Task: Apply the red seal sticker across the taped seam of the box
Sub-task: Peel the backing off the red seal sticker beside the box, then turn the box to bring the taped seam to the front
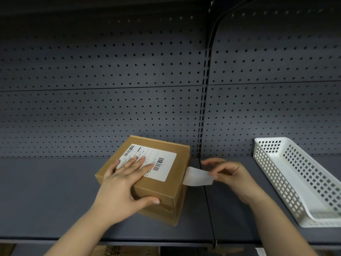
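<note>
The fingers of the left hand lie spread flat on the top face of the square brown cardboard box, with the thumb pressed against the near side wall; the palm bears down on the lid, gripping nothing. Under the fingertips sits a white rectangular shipping label printed with barcodes. To the right of those fingers, the right hand pinches, between thumb and forefinger, one end of a pale whitish paper strip; its other end meets the right side wall of the box. The strip shows no red from this view, so it cannot be confirmed as the seal sticker, and the taped seam is not discernible. Box and both hands are over a dark grey metal shelf. Further right of the right hand, well apart from it, a white perforated plastic tray rests on the shelf. Beyond the fingers rises a grey perforated back panel.
</note>
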Available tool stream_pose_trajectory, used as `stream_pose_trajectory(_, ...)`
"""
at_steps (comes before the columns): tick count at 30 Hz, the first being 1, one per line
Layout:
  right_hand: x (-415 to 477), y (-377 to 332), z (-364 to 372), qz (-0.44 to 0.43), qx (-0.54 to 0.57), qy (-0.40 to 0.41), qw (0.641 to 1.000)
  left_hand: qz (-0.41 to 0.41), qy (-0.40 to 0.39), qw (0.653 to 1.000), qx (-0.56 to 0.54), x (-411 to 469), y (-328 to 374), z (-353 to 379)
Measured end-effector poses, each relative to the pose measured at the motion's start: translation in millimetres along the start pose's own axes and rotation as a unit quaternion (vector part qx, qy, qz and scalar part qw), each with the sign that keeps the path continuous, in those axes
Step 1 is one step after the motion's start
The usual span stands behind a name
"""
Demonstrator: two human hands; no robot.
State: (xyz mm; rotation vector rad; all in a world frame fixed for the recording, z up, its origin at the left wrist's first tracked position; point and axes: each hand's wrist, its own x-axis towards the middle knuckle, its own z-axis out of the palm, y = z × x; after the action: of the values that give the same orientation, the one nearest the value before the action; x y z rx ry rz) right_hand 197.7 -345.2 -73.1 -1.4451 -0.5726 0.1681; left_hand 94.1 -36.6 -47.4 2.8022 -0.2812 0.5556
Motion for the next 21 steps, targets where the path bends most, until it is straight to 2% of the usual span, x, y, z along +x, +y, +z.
stream_pose_trajectory(10, -12, 6, -12, -0.014, 0.028, 0.089, 0.996, -0.004, -0.023, 1.000, -0.009, 1, 0, -3)
stream_pose_trajectory(13, -11, -3, -12, -0.032, 0.027, 0.112, 0.993, -0.001, -0.030, 0.997, -0.065, 1, -3, -13)
stream_pose_trajectory(16, -8, -21, -5, -0.037, 0.049, 0.110, 0.992, -0.025, 0.010, 0.995, -0.095, -2, -20, -27)
stream_pose_trajectory(18, -5, -30, 5, -0.028, 0.080, 0.090, 0.992, -0.067, 0.001, 0.993, -0.101, -3, -39, -35)
stream_pose_trajectory(19, -5, -32, 13, -0.018, 0.096, 0.077, 0.992, -0.088, -0.015, 0.988, -0.125, -5, -49, -38)
stream_pose_trajectory(21, -4, -33, 32, 0.019, 0.126, 0.056, 0.990, -0.104, -0.051, 0.959, -0.260, -9, -69, -36)
